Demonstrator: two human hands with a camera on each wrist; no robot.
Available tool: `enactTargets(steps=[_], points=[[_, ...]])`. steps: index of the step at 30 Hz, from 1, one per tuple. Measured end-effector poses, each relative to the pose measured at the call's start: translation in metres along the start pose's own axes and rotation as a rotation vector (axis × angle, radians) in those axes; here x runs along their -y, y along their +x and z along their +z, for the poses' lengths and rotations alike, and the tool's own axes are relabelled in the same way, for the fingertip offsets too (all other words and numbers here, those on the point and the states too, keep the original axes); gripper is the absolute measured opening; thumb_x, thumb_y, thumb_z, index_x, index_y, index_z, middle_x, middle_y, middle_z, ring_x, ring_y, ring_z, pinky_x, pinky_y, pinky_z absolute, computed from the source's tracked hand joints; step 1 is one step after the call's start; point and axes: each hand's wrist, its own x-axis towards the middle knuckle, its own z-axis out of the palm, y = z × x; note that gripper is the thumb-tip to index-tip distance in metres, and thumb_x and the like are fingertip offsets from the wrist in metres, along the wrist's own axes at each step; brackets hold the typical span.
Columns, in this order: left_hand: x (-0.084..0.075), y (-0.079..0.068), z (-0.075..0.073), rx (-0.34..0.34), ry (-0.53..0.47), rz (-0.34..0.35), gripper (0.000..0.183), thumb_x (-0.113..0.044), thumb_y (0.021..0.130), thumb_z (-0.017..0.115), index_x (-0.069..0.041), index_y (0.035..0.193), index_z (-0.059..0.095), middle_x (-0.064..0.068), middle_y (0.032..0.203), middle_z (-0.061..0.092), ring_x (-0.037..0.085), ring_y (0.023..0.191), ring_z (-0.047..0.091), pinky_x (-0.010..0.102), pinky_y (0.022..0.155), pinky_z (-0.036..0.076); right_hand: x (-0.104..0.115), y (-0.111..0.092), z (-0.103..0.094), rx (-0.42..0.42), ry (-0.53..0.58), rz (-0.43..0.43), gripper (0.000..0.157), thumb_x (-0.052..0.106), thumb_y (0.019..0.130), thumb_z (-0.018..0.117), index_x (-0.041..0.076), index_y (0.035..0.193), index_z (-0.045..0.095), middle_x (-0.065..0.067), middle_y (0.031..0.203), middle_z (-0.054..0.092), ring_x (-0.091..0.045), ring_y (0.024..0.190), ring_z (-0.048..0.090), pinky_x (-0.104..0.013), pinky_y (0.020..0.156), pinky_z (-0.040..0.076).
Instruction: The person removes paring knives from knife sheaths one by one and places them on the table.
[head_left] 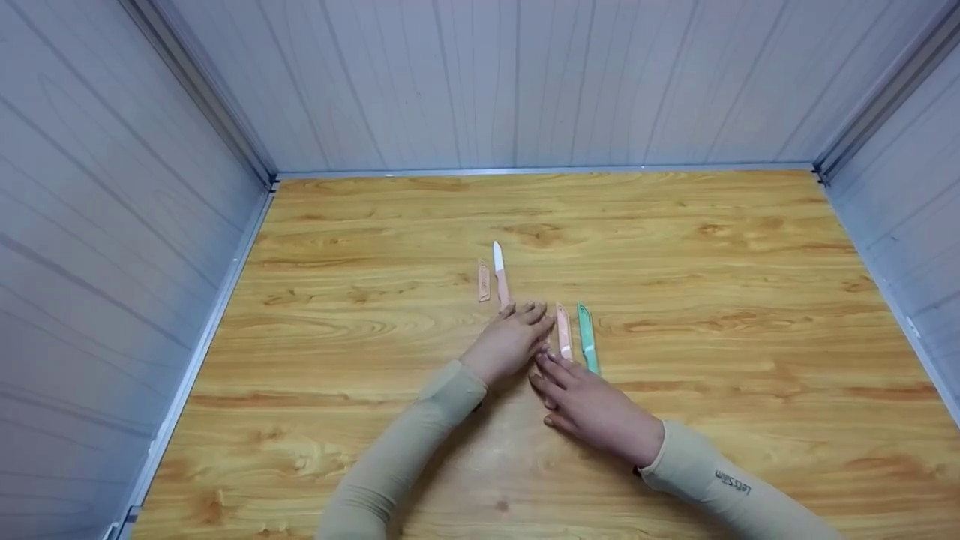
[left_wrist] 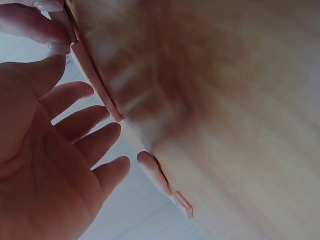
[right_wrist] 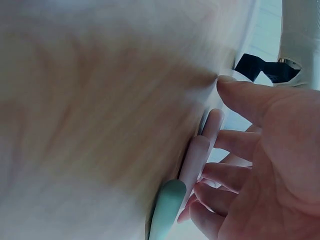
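Observation:
Between both hands lies a sheathed pink knife point(left_wrist: 95, 80), mostly covered in the head view. My left hand point(head_left: 512, 341) is over it, its fingers extended and fingertips right at the sheath. My right hand point(head_left: 596, 409) lies nearer the front, straight fingers beside the pink handle point(right_wrist: 214, 122). Just right of the left fingertips is a second sheathed pink knife point(head_left: 564, 330), followed by a sheathed green knife point(head_left: 587, 337). Beyond the left hand rests a bare pink knife point(head_left: 501, 276) with a white blade, its pink sheath point(head_left: 484, 280) alongside.
A wood-grain table point(head_left: 712, 285) carries everything. Pale panel walls point(head_left: 480, 82) rise along its back and both sides. Light sleeves point(head_left: 420, 435) cover the forearms, and a black band point(right_wrist: 265, 69) shows at the left wrist.

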Motion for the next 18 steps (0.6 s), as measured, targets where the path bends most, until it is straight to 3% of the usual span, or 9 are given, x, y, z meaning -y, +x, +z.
enactTargets(steps=[8, 18], points=[[-0.0003, 0.0009, 0.0027, -0.01, 0.01, 0.017, 0.046, -0.031, 0.103, 0.043, -0.01, 0.144, 0.044, 0.012, 0.149, 0.037, 0.025, 0.137, 0.033, 0.045, 0.112, 0.022, -0.0018, 0.0021, -0.0008, 0.028, 0.02, 0.018, 0.059, 0.036, 0.093, 0.06, 0.002, 0.14, 0.047, -0.02, 0.148, 0.035, -0.036, 0.137, 0.03, -0.047, 0.11, 0.027], [0.0025, 0.003, 0.0033, -0.013, -0.013, 0.033, 0.043, -0.027, 0.102, 0.047, -0.01, 0.141, 0.047, 0.013, 0.149, 0.036, 0.025, 0.137, 0.032, 0.044, 0.112, 0.023, -0.0074, 0.0062, 0.0005, -0.029, -0.048, -0.036, 0.052, 0.033, 0.094, 0.06, 0.003, 0.136, 0.052, -0.019, 0.143, 0.043, -0.035, 0.133, 0.037, -0.047, 0.106, 0.033]])
